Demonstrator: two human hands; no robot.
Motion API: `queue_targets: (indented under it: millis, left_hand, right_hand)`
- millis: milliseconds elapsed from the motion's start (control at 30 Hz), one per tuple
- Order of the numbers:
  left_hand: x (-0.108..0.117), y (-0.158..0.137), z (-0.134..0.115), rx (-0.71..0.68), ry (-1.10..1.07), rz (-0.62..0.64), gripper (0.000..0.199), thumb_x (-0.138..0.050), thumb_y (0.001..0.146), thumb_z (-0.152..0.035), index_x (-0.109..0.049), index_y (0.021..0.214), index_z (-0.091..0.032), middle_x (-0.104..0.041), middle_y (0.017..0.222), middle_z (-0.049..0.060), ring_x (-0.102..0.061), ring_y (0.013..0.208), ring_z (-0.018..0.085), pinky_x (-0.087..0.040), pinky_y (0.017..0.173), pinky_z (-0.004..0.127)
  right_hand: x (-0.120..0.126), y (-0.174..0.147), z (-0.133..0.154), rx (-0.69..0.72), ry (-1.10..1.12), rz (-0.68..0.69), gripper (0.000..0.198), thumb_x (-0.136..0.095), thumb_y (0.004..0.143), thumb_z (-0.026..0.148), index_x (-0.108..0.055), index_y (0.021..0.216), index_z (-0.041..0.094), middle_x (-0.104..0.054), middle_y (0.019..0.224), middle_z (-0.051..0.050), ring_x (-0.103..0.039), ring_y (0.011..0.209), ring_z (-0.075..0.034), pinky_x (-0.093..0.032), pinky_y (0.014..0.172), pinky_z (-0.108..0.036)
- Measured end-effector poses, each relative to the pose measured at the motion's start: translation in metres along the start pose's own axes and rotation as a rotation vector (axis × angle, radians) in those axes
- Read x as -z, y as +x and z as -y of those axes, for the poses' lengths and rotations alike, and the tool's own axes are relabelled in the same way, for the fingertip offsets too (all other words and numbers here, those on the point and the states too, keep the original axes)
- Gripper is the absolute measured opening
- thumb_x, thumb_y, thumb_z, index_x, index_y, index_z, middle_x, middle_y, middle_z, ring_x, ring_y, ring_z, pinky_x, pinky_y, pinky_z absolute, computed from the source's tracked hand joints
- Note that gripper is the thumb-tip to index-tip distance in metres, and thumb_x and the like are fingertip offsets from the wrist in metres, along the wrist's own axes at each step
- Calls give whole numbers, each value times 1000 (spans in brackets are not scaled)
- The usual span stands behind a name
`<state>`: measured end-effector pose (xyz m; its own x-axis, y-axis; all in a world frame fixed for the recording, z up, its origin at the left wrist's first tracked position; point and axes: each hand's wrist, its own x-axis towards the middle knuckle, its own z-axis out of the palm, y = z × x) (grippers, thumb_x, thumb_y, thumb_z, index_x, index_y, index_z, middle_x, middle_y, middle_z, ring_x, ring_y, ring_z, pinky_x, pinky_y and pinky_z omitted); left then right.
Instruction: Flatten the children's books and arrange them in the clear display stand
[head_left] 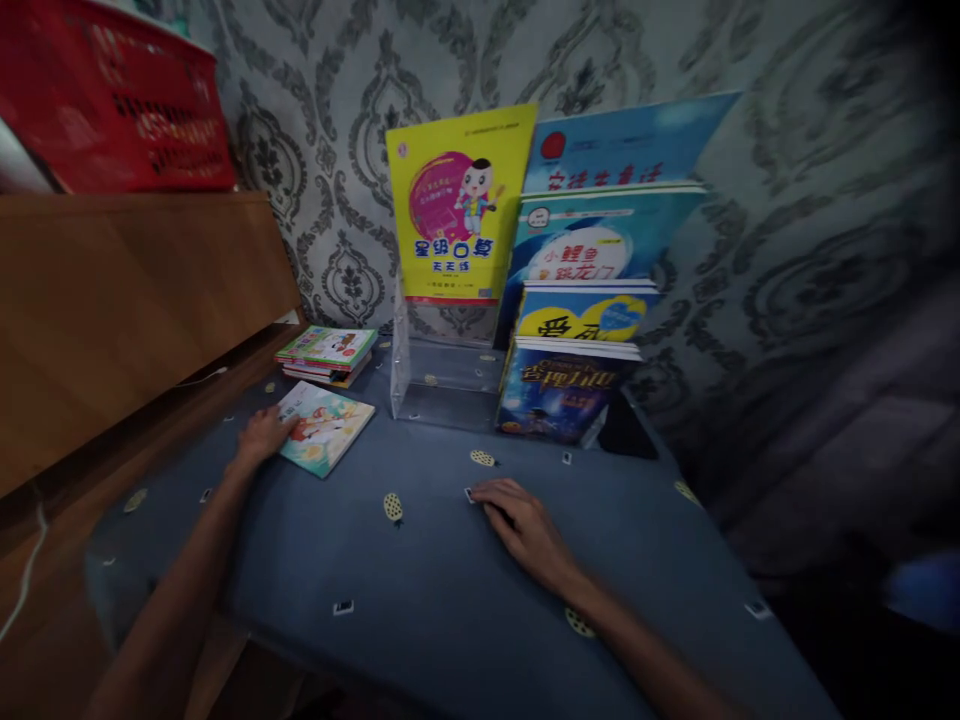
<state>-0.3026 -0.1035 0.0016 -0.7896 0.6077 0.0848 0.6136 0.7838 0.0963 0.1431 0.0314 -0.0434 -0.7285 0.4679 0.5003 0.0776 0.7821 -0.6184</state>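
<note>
My left hand is at the left edge of a thin, pale green picture-covered book, with its fingers closed on that edge. The book lies at the front of a small pile of books. My right hand rests on the tablecloth with loosely bent fingers and holds nothing. Beyond it stands a clear acrylic book rack. A yellow workbook leans upright in its left part. On its right side, blue books stand in stepped rows, the front ones covering the lower parts of those behind.
The blue-grey tablecloth has a pineapple print. At the left a wooden cabinet carries a red plastic basket. Patterned wallpaper covers the wall behind the rack. A white cable hangs at the far left.
</note>
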Motion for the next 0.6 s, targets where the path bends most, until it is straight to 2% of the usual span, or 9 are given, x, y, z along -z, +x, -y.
queue_targets:
  millis: [133, 267, 600]
  left_hand:
    - [-12, 5, 12, -55, -24, -46, 69, -34, 94, -58, -54, 140, -12, -56, 142, 25, -55, 128, 43, -48, 99, 58]
    - [-15, -8, 21, -148, -54, -48, 69, -34, 92, -55, -54, 140, -10, -58, 141, 22, -57, 128, 37, -46, 106, 48]
    - [-22, -40, 13, -345, -193, -11, 70, -38, 90, -58, -52, 143, -13, -56, 144, 15, -52, 133, 31, -40, 114, 44]
  right_hand:
    - [2, 1, 3, 3, 6, 11, 27, -48, 96, 13, -72, 105, 22, -76, 102, -9, -69, 101, -23, -58, 90, -42]
    - [4, 2, 5, -14, 12, 20, 29, -47, 96, 14, -73, 106, 23, -76, 102, -9, -68, 102, -23, -57, 91, -43]
    - [4, 1, 6, -16, 16, 18, 29, -48, 95, 11, -72, 106, 23, -75, 102, -8, -68, 101, -23, -57, 91, -43]
